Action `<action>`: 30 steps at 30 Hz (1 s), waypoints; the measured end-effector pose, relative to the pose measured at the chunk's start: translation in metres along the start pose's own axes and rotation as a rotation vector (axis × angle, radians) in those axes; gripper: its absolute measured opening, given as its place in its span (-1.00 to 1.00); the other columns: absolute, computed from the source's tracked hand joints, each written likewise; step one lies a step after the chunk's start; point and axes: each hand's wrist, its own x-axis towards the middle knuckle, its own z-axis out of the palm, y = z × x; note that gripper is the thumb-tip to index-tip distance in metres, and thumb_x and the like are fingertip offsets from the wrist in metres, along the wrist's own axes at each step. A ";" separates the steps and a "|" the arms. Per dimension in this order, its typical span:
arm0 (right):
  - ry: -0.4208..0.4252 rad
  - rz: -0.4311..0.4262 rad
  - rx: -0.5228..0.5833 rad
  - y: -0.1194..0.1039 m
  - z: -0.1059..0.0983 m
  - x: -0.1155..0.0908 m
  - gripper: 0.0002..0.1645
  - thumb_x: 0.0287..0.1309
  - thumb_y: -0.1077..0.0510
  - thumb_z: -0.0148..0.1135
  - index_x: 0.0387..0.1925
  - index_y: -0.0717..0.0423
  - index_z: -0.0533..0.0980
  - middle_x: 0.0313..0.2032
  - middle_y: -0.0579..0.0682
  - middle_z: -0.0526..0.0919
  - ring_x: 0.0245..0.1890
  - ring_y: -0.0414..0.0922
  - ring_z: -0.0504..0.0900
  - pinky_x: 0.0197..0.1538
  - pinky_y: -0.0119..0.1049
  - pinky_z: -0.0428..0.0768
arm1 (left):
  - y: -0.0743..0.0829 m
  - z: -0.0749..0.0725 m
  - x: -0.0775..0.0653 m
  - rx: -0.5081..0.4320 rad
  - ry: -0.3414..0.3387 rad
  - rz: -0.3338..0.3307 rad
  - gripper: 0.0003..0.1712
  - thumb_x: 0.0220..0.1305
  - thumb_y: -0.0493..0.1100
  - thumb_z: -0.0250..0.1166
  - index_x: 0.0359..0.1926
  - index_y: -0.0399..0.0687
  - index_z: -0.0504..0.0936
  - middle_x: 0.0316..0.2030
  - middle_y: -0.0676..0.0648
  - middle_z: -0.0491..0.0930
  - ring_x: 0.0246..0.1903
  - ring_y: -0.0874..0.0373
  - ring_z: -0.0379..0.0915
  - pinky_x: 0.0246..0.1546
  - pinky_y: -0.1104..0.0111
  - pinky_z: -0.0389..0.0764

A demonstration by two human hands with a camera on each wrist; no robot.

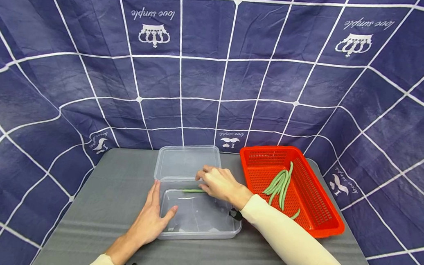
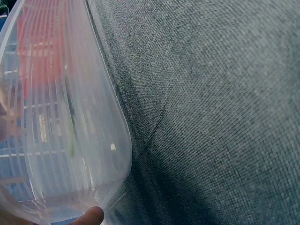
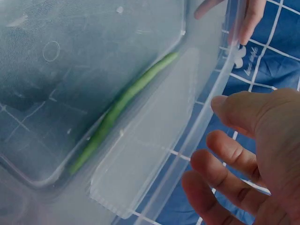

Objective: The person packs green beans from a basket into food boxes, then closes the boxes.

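Note:
A clear plastic food container [image 1: 199, 235] stands on the grey table. Along its far inner side lies one green bean [image 3: 124, 105]. My left hand [image 1: 150, 218] rests against the container's left side, fingers extended, thumb over the rim. Above the far rim is my right hand [image 1: 220, 183], its fingers loosely bent. In the right wrist view the right hand's fingers [image 3: 215, 168] hold nothing and are apart from the bean. Only a fingertip [image 2: 93, 215] of the left hand shows clearly in the left wrist view, by the container wall.
A clear lid [image 1: 188, 161] lies flat behind the container. To the right, a red plastic basket [image 1: 324, 222] contains several green beans [image 1: 277, 184]. A blue checked cloth [image 1: 201, 78] hangs around the back and sides of the grey table [image 1: 112, 183].

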 end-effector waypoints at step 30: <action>0.082 0.049 0.057 0.069 -0.058 -0.063 -0.79 0.47 -0.02 0.63 0.06 -0.21 0.85 -0.06 -0.17 0.79 -0.14 -0.12 0.80 -0.26 -0.08 0.81 | 0.000 0.000 -0.003 0.027 0.024 0.016 0.31 0.65 0.22 0.41 0.89 -0.37 -0.19 0.89 -0.45 -0.11 0.83 -0.46 0.08 0.75 -0.30 0.37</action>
